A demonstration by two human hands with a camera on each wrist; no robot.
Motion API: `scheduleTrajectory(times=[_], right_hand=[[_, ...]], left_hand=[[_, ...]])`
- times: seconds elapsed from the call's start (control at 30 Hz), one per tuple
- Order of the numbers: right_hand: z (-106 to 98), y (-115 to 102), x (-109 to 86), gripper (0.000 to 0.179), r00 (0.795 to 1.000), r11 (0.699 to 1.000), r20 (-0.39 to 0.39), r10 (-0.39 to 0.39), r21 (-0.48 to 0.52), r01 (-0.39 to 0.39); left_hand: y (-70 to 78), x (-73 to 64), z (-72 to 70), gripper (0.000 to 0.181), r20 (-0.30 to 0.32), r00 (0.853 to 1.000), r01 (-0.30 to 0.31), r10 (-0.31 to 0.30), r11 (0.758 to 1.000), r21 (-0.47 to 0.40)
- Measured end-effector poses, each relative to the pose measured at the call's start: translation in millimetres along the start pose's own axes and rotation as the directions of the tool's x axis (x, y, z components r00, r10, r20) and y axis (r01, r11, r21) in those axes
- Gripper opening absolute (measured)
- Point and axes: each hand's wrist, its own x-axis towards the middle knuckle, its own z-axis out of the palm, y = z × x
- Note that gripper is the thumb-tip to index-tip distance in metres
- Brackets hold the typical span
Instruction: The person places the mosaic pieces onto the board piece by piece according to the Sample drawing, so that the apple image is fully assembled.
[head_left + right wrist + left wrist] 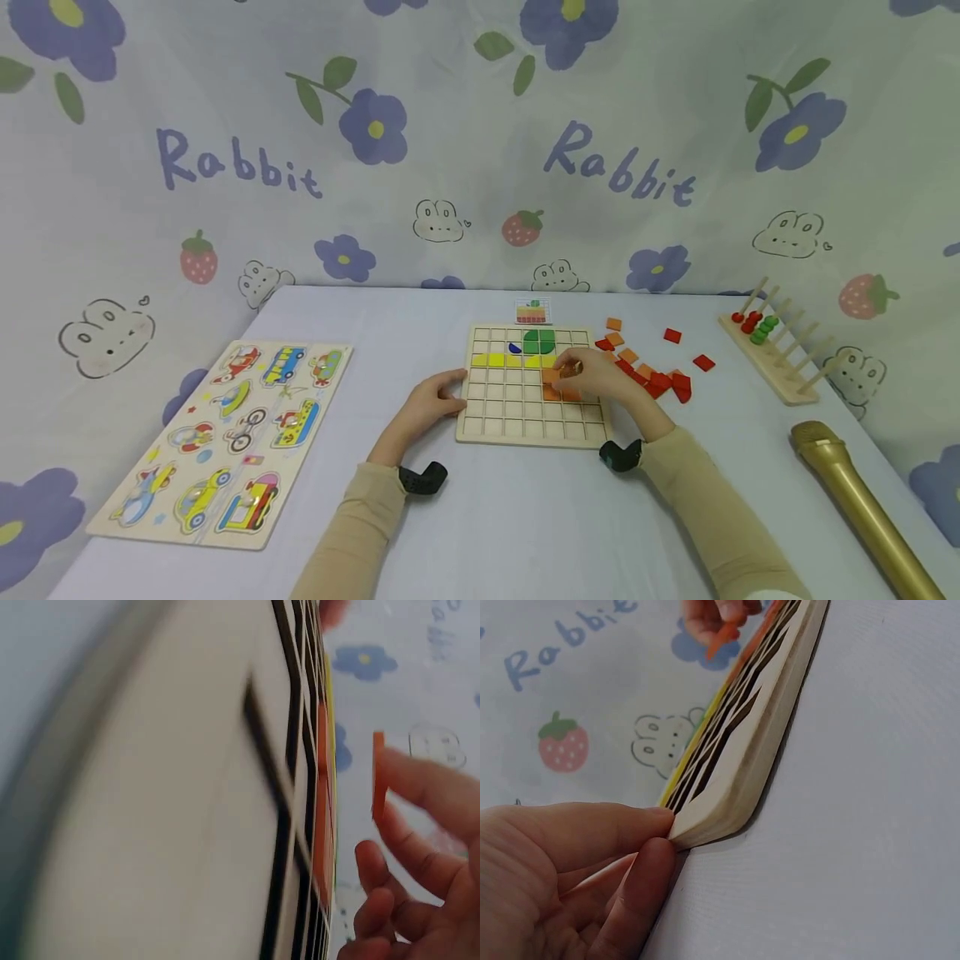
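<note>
A square wooden grid board (pixel 498 423) lies on the table between the hands. My left hand (pixel 429 402) holds its left edge, with the fingertip (pixel 656 819) and thumb tip (pixel 654 859) at the rim in the left wrist view. My right hand (pixel 600 375) pinches a thin orange square tile (pixel 379 776) between thumb and finger, over the right half of the board. Green pieces (pixel 538 342), a blue piece (pixel 514 348) and a row of yellow pieces (pixel 495 360) fill upper cells. Orange tiles (pixel 552 392) lie below them, partly hidden by the right hand.
A small picture card (pixel 532 311) stands behind the board. Loose red pieces (pixel 658 385) and orange tiles (pixel 614 323) are scattered to the right. Farther right are a peg stand (pixel 772 367) with beads and a gold microphone (pixel 862 508). A vehicle puzzle board (pixel 225 442) lies left.
</note>
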Motion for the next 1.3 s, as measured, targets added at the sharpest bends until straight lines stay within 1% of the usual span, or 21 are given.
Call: scheduleTrajectory(times=[0.17, 0.3, 0.47, 0.57, 0.8, 1.03, 1.17, 1.3], right_hand=[[7, -10, 12.7, 0.026, 0.999, 0.998, 0.045, 0.002, -0.070, 0.001], [8, -16, 19.2, 0.028, 0.998, 0.996, 0.061, -0.008, -0.084, 0.013], [12, -19, 25.4, 0.027, 0.997, 0.996, 0.076, -0.013, -0.090, 0.020], [14, -18, 27.2, 0.027, 0.997, 0.996, 0.077, -0.003, -0.091, 0.010], [16, -20, 30.7, 0.027, 0.998, 0.994, 0.065, -0.003, -0.113, 0.011], [17, -19, 31.9, 0.029, 0.998, 0.993, 0.068, 0.004, -0.118, 0.004], [17, -19, 31.5, 0.028, 0.998, 0.995, 0.061, 0.006, -0.102, 0.000], [12, -17, 29.0, 0.030, 0.999, 0.996, 0.050, -0.016, -0.082, 0.020]], left_hand=[[-0.5, -0.1, 0.1, 0.057, 0.004, 1.000, 0.003, -0.003, 1.000, 0.004], [-1.0, 0.2, 0.2, 0.057, 0.004, 1.000, 0.001, -0.001, 1.000, -0.007], [-3.7, 0.5, 0.2, 0.057, 0.015, 1.000, -0.004, 0.004, 1.000, -0.011], [-4.1, 0.5, 0.4, 0.057, 0.017, 1.000, -0.003, 0.004, 1.000, -0.009], [-3.3, 0.3, -0.1, 0.057, 0.000, 1.000, -0.002, 0.002, 1.000, -0.002], [-0.2, -0.7, -0.2, 0.057, 0.003, 1.000, 0.002, -0.002, 1.000, 0.009], [0.7, -1.1, -0.5, 0.057, 0.002, 1.000, 0.002, -0.002, 1.000, 0.010], [-0.4, 0.0, -0.4, 0.057, 0.000, 1.000, 0.003, -0.003, 1.000, 0.016]])
